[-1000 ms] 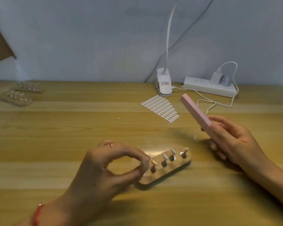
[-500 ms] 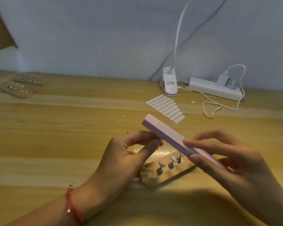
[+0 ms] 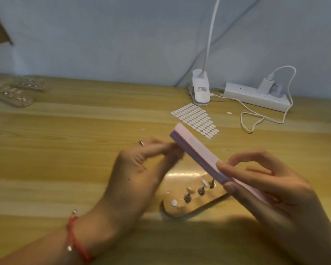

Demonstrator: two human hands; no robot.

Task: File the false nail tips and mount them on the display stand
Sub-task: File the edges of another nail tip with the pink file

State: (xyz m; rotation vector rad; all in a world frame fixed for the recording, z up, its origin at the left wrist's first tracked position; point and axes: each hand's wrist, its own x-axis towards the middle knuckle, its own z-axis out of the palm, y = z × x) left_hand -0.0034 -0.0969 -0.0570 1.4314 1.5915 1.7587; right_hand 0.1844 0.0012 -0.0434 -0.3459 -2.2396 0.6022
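Nail file (image 3: 197,150) — pink, thick, oblong

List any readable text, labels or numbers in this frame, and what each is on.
Nothing is legible in this view.
Lamp clip label: red and dark print lines, too blurred to read.
Pink buffer block: faint print on its top face, unreadable.
Power strip: tiny dark marks on top, too small to read.
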